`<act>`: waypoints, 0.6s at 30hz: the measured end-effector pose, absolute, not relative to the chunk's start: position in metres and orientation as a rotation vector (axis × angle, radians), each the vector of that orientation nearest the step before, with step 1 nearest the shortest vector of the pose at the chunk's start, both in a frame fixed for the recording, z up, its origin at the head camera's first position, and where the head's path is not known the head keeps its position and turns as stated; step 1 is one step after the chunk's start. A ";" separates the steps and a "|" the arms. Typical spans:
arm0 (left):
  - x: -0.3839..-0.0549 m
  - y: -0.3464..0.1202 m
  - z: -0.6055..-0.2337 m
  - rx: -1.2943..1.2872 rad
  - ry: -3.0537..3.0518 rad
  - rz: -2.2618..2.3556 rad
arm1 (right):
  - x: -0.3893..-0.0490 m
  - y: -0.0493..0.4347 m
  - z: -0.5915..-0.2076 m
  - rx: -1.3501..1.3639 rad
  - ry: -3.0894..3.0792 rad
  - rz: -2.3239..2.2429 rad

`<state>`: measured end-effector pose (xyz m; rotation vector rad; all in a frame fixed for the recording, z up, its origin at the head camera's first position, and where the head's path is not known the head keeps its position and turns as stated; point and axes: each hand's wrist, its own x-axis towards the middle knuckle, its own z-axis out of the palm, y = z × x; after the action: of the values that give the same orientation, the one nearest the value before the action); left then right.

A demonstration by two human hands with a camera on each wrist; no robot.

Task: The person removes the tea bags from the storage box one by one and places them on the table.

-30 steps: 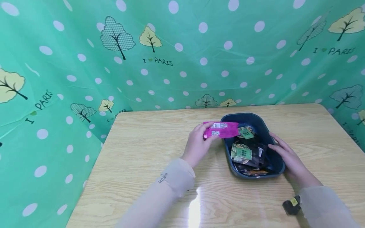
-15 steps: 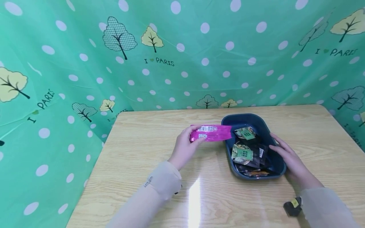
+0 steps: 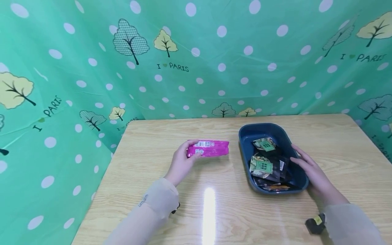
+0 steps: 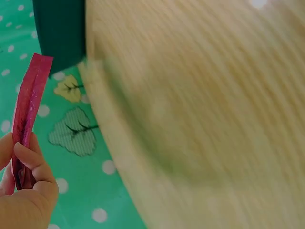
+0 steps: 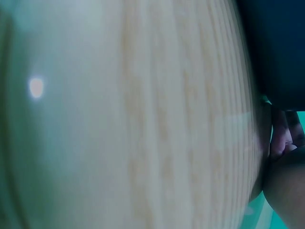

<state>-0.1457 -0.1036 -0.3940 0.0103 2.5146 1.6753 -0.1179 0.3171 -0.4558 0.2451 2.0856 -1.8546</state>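
In the head view my left hand [image 3: 179, 163] pinches one end of a bright pink packet [image 3: 211, 149], thumb on the near side and fingers at the far side. The left wrist view shows the packet [image 4: 31, 98] edge-on, rising from between thumb and fingers. A dark blue plastic bin [image 3: 266, 131] stands right of it, a gap apart. On the bin's right wall, my right hand [image 3: 315, 173] grips the rim, thumb over the inside and fingers outside. Several dark sachets with green labels [image 3: 264, 166] lie inside the bin.
A pale wooden table [image 3: 147, 146] lies under everything, with a bright light reflection in front. Behind and to the left hangs a green curtain [image 3: 196, 81] with white dots and trees. A black wrist device [image 3: 315, 225] sits by the right sleeve.
My left hand has carried the pink packet leftward, from over the bin's left rim to a spot left of the bin. The right hand has stayed at the bin's rim.
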 end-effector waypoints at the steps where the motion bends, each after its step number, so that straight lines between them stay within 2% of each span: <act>1: -0.146 -0.107 -0.396 0.001 2.515 1.685 | -0.118 0.317 -0.456 0.248 2.075 -1.866; 18: -0.146 -0.146 -0.424 -0.112 2.553 1.591 | -0.117 0.319 -0.458 0.230 1.945 -1.998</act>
<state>-0.1459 -0.1464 -0.4242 -0.1115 2.5534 1.5907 -0.1169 0.3194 -0.4580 0.2302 1.9453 -1.9984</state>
